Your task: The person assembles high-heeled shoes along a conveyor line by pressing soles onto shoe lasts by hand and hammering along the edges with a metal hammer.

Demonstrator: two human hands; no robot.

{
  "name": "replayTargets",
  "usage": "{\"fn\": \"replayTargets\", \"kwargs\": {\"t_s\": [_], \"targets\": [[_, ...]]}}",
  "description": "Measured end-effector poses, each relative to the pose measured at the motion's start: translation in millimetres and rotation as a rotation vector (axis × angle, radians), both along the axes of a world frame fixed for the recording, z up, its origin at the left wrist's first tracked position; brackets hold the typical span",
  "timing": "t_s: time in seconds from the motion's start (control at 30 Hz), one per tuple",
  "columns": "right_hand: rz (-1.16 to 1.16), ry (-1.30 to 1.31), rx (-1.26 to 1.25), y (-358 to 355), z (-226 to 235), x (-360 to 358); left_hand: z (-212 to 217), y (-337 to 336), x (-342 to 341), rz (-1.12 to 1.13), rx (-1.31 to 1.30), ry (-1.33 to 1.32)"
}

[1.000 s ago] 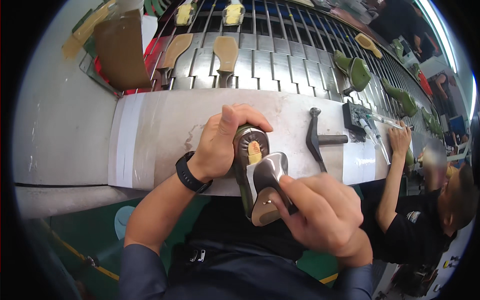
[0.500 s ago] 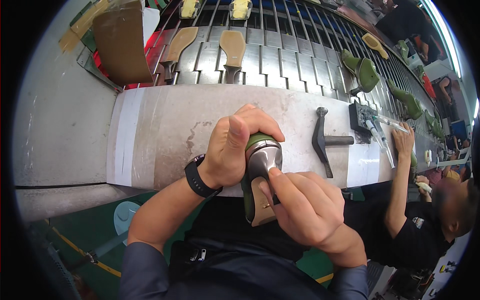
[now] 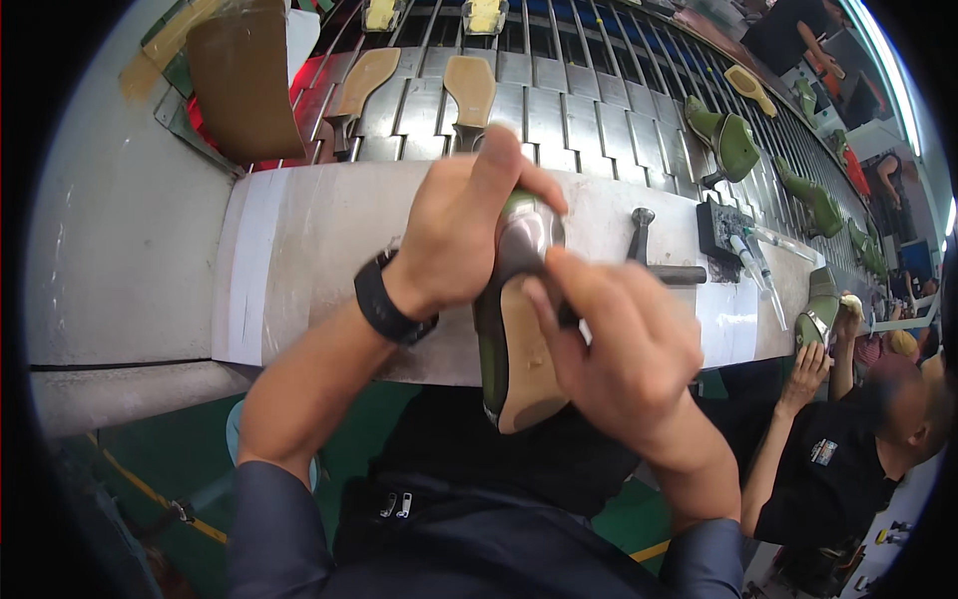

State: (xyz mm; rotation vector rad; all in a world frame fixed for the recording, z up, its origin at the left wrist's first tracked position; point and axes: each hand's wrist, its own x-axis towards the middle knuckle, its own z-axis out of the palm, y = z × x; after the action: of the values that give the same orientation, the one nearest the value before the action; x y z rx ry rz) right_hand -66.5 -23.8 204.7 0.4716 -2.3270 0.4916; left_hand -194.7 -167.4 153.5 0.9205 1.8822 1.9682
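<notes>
A green shoe (image 3: 491,344) with a tan sole (image 3: 529,364) and a shiny silver heel (image 3: 527,240) is held over the bench's near edge, sole up and heel end away from me. My left hand (image 3: 454,230) is closed around the heel end from the left, thumb raised. On the right, my right hand (image 3: 629,334) has its fingertips and thumb pressed on the heel near the sole; it is slightly blurred. A small dark thing shows below its thumb, too hidden to name. Beyond this hand lies a hammer (image 3: 679,274), its head partly covered.
A black block (image 3: 720,235) with syringe-like tubes (image 3: 756,265) stands on the bench (image 3: 329,260). Along the far side runs a roller conveyor (image 3: 539,110) carrying tan soles (image 3: 469,88) and green shoes (image 3: 736,148). At right, a co-worker (image 3: 838,469) handles another green shoe (image 3: 820,304).
Both my hands and the shoe have moved slightly away from me, and more of the sole shows. The co-worker's hand has gone from the tubes to a green shoe.
</notes>
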Motion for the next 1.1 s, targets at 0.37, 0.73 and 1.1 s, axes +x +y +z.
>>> {"fn": "replayTargets", "kwargs": {"t_s": [0.37,0.73,1.1], "targets": [[-0.103,-0.326,-0.351,23,-22,-27,-31,11,-22,-0.108,0.101,-0.007],[-0.066,-1.176,-0.785,37,-21,-38,-28,5,-22,-0.103,0.057,-0.071],[0.164,-1.055,-1.237,44,-58,-32,-33,-4,-31,-0.146,-0.046,0.391]]}}
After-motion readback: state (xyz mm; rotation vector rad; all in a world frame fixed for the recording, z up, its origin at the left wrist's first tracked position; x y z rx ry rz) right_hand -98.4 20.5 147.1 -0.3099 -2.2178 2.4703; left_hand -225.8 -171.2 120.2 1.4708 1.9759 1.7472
